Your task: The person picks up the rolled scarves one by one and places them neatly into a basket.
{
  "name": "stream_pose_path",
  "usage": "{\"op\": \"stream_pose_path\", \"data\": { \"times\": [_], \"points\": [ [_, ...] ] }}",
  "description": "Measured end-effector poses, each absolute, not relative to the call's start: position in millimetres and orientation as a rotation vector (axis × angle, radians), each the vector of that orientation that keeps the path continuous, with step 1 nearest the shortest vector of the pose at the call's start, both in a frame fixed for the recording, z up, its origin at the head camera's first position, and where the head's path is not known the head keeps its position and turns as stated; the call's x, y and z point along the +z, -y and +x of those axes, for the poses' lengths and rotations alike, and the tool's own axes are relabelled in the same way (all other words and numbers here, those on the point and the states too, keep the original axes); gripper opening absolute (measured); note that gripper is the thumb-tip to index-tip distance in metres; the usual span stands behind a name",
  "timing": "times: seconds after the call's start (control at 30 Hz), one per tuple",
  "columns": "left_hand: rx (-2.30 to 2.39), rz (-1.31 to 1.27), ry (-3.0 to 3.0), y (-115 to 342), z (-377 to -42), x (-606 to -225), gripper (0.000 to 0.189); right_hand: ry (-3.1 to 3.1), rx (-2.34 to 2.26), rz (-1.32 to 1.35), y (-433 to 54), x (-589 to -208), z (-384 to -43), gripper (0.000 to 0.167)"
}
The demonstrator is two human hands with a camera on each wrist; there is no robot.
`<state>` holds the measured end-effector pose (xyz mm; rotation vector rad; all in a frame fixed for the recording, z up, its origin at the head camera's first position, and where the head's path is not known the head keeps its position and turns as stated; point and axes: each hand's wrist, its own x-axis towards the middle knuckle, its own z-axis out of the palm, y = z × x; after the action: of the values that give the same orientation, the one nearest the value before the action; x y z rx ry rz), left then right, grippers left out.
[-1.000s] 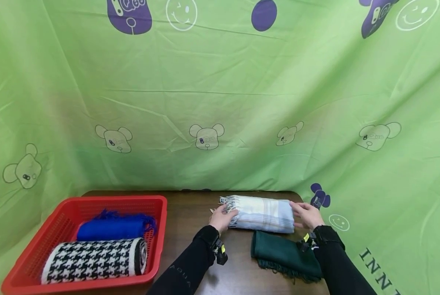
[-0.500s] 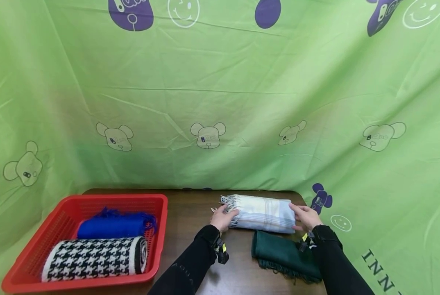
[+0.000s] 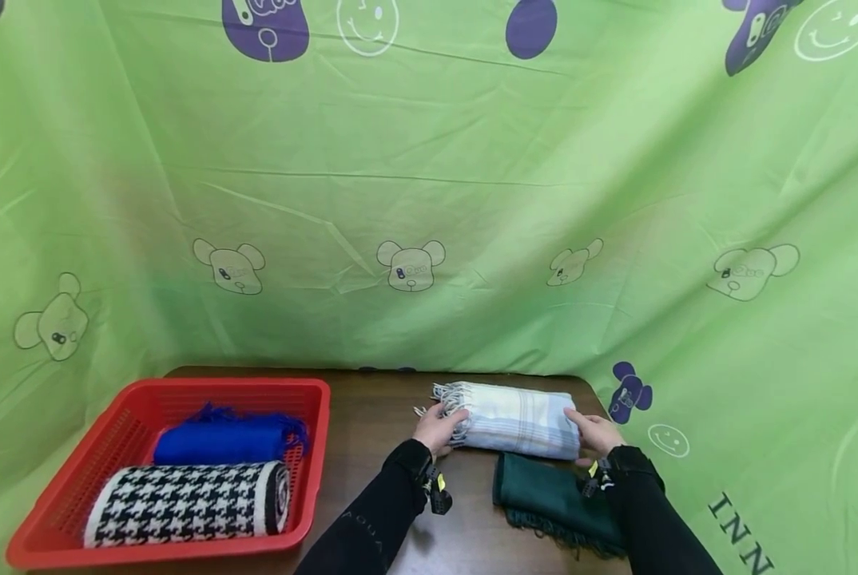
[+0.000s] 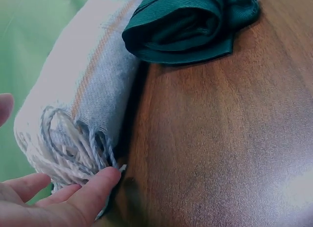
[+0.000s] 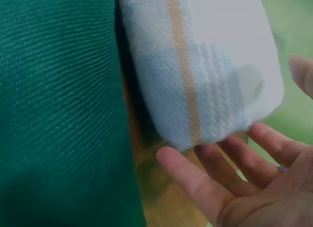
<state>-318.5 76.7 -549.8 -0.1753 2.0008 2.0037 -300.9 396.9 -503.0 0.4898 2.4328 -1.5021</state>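
A folded pale blue and white plaid scarf (image 3: pixel 521 419) lies on the table, its fringe toward the left. At that fringed end is my left hand (image 3: pixel 438 430); in the left wrist view its extended fingers (image 4: pixel 98 188) touch the tassels, thumb apart. My right hand (image 3: pixel 596 435) is at the opposite end. Its fingertips (image 5: pixel 168 156) meet the scarf's short edge in the right wrist view, spread and fairly straight, with the thumb held off. Just in front lies a folded dark green scarf (image 3: pixel 551 489) with a fringed edge, partly under my right forearm.
A red plastic basket (image 3: pixel 321 463) stands at the left of the brown wooden table (image 3: pixel 371 399). Inside are a blue fringed scarf (image 3: pixel 220 441) and a rolled black and white houndstooth scarf (image 3: pixel 184 505). A green printed cloth (image 3: pixel 415 327) hangs behind and at the sides.
The head view has shifted slightly. My right hand has come down a little along the plaid scarf's right end. The left hand stays at the fringe, and the scarves keep their places.
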Motion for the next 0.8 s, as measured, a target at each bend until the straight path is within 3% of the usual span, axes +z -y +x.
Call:
{"op": "stream_pose_path", "data": {
  "times": [0.33, 0.8],
  "points": [
    [2.065, -0.244, -1.914, -80.2, -323.0, -554.0, 0.084, -2.426, -1.465, 0.425, -395.0, -512.2, -305.6, 0.083],
    [2.210, -0.252, -1.743, -87.4, -319.1, -548.3, 0.085, -2.339, -1.499, 0.454, -386.5, -513.5, -312.5, 0.088]
  ]
}}
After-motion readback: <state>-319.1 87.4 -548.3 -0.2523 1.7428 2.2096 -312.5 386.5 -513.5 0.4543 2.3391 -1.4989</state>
